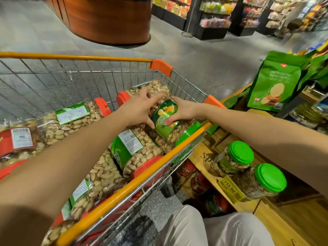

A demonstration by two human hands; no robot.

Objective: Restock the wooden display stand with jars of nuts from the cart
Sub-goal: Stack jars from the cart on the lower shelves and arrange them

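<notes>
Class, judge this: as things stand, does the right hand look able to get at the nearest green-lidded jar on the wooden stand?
Probably not yet: the right hand grips the green-label jar in the cart. Nothing covers the stand jar, though.

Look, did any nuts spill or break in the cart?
No. The jars in the cart lie jumbled on their sides, but every visible lid is on and no nuts are loose. The two green-lidded jars on the wooden stand sit upright.
</notes>
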